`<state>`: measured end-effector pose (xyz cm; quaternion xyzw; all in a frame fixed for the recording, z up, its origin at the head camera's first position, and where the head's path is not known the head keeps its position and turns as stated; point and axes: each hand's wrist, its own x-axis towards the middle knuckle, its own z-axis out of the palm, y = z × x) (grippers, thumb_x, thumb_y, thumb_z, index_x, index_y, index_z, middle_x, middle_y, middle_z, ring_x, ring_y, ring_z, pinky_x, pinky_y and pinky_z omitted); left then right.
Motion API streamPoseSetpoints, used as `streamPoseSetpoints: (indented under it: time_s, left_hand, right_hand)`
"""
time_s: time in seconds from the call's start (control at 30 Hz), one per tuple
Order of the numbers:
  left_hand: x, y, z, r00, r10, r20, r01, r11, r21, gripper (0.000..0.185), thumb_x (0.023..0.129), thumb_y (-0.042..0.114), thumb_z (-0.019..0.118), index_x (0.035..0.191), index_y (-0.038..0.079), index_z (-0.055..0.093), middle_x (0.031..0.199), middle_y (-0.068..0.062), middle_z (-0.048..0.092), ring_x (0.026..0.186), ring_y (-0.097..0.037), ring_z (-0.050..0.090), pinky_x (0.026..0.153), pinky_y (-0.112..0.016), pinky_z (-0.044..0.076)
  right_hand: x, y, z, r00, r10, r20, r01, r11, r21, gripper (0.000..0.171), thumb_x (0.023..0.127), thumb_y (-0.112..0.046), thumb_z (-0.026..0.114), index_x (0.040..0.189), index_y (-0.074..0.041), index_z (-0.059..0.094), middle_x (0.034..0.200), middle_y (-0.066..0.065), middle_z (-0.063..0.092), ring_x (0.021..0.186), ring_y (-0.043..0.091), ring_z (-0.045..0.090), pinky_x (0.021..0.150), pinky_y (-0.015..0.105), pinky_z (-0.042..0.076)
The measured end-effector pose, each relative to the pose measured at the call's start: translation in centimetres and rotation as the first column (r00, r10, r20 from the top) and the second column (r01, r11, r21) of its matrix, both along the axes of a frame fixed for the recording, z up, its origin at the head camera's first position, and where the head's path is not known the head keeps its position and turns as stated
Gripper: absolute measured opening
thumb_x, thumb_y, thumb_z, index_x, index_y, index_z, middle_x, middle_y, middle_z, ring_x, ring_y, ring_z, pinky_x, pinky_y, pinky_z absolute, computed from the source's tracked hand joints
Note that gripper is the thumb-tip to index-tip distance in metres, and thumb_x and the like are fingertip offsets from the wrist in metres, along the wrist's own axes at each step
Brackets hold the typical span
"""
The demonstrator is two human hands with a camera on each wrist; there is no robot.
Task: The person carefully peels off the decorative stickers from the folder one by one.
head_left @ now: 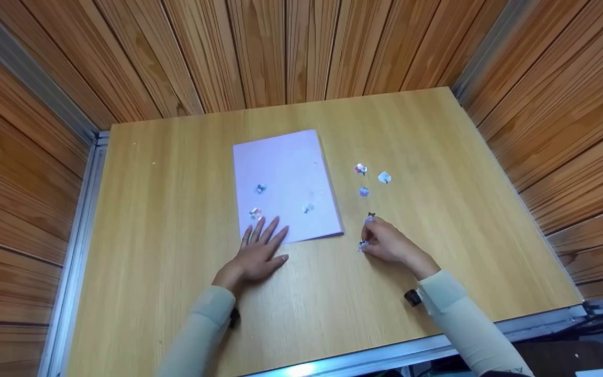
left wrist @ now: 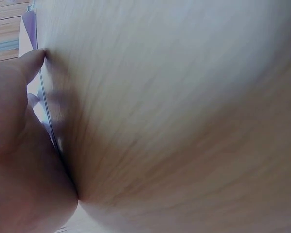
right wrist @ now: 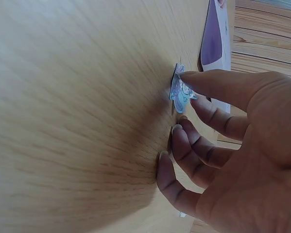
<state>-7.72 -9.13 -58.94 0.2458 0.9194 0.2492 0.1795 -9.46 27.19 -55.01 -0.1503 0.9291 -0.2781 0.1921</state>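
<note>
A light purple folder [head_left: 280, 162] lies on the table, with several small shiny stickers on its cover, among them a bluish one [head_left: 261, 188] and a pale one [head_left: 308, 208]. My left hand [head_left: 259, 256] rests with spread fingers on its near left corner, fingertips beside a reddish silver sticker [head_left: 255, 213]. To the right of the folder my right hand [head_left: 389, 242] pinches a small blue and purple sticker [right wrist: 183, 92] between thumb and index finger, one edge tilted up from the wood. Another dark-tipped sticker [head_left: 369, 217] sits just beyond its knuckles.
Beyond the right hand lie loose stickers: a reddish one [head_left: 360, 168], a white one [head_left: 384, 177] and a purple one [head_left: 364, 192]. Wood-panelled walls [head_left: 301, 47] enclose the table [head_left: 176, 183] at the back and sides. A metal rail [head_left: 322, 365] runs along the front edge.
</note>
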Motion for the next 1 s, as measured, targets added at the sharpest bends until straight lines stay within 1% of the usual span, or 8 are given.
streamPoseSetpoints:
  time_s: [0.1, 0.2, 0.4, 0.53, 0.7, 0.77, 0.93, 1.0]
  left_hand:
    - [0.1, 0.0, 0.4, 1.000, -0.002, -0.002, 0.002, 1.000, 0.000, 0.070, 0.105, 0.042, 0.050, 0.165, 0.018, 0.022, 0.173, -0.011, 0.003, 0.157, -0.040, -0.009, 0.122, -0.062, -0.009]
    - [0.1, -0.1, 0.6, 1.000, -0.008, -0.004, 0.008, 1.000, -0.012, 0.070, 0.105, 0.043, 0.049, 0.165, 0.018, 0.022, 0.173, -0.011, 0.003, 0.157, -0.040, -0.008, 0.122, -0.063, -0.007]
    - [0.1, -0.1, 0.8, 1.000, -0.010, -0.018, 0.009, 0.999, -0.034, 0.070, 0.106, 0.046, 0.048, 0.165, 0.021, 0.021, 0.173, -0.008, 0.002, 0.157, -0.039, -0.008, 0.123, -0.062, -0.006]
    - [0.0, -0.1, 0.6, 1.000, -0.009, -0.019, 0.008, 0.999, -0.031, 0.070, 0.106, 0.047, 0.047, 0.165, 0.022, 0.019, 0.173, -0.007, 0.001, 0.157, -0.038, -0.009, 0.123, -0.061, -0.007]
    - [0.1, 0.0, 0.5, 1.000, -0.008, -0.014, 0.007, 1.000, -0.030, 0.071, 0.106, 0.048, 0.046, 0.165, 0.023, 0.018, 0.173, -0.006, 0.000, 0.157, -0.037, -0.009, 0.123, -0.061, -0.007]
    - [0.1, 0.0, 0.5, 1.000, -0.010, -0.013, 0.010, 0.999, -0.033, 0.071, 0.106, 0.048, 0.046, 0.166, 0.023, 0.018, 0.173, -0.007, 0.000, 0.157, -0.037, -0.010, 0.123, -0.061, -0.007]
    - [0.0, -0.1, 0.2, 1.000, -0.006, -0.008, 0.006, 1.000, 0.000, 0.070, 0.105, 0.046, 0.047, 0.165, 0.021, 0.020, 0.173, -0.009, 0.002, 0.157, -0.039, -0.009, 0.122, -0.062, -0.008]
    - [0.0, -0.1, 0.0, 1.000, -0.004, -0.002, 0.004, 1.000, 0.013, 0.071, 0.105, 0.046, 0.048, 0.165, 0.021, 0.020, 0.173, -0.009, 0.001, 0.157, -0.039, -0.011, 0.122, -0.061, -0.010]
  right_hand:
    - [0.0, -0.1, 0.1, 1.000, 0.006, 0.005, -0.006, 1.000, 0.018, 0.018, 0.093, -0.009, 0.074, 0.106, -0.005, 0.061, 0.107, 0.008, 0.056, 0.094, 0.024, 0.055, 0.085, 0.042, 0.051]
    - [-0.1, -0.1, 0.4, 1.000, 0.008, 0.010, -0.009, 0.999, 0.042, 0.022, 0.093, -0.013, 0.075, 0.110, -0.006, 0.062, 0.108, 0.007, 0.057, 0.095, 0.023, 0.054, 0.086, 0.041, 0.051]
    - [-0.9, -0.8, 1.9, 0.999, 0.019, -0.028, -0.017, 0.999, 0.045, 0.027, 0.093, -0.016, 0.075, 0.116, -0.006, 0.064, 0.109, 0.008, 0.060, 0.095, 0.024, 0.057, 0.083, 0.041, 0.052]
    - [-1.8, -1.4, 2.8, 0.999, 0.029, -0.040, -0.027, 0.999, 0.045, 0.029, 0.094, -0.017, 0.073, 0.118, -0.006, 0.064, 0.108, 0.009, 0.060, 0.092, 0.024, 0.057, 0.079, 0.041, 0.052]
    - [-2.7, -2.3, 3.6, 1.000, 0.018, -0.001, -0.018, 0.999, 0.044, 0.032, 0.096, -0.021, 0.072, 0.123, -0.007, 0.063, 0.111, 0.009, 0.059, 0.092, 0.024, 0.058, 0.076, 0.039, 0.053]
    - [-3.0, -2.8, 3.8, 1.000, 0.021, 0.006, -0.021, 0.999, 0.049, 0.033, 0.097, -0.022, 0.071, 0.125, -0.007, 0.062, 0.114, 0.009, 0.059, 0.095, 0.025, 0.058, 0.078, 0.040, 0.054]
    - [-3.7, -4.0, 4.3, 0.996, 0.076, -0.036, -0.074, 0.996, 0.054, 0.035, 0.096, -0.019, 0.072, 0.127, -0.005, 0.062, 0.120, 0.011, 0.060, 0.102, 0.028, 0.059, 0.085, 0.044, 0.055]
    - [-4.0, -4.6, 4.5, 0.995, 0.090, -0.046, -0.088, 0.995, 0.050, 0.035, 0.096, -0.019, 0.072, 0.127, -0.005, 0.063, 0.120, 0.010, 0.059, 0.102, 0.027, 0.060, 0.084, 0.044, 0.055]
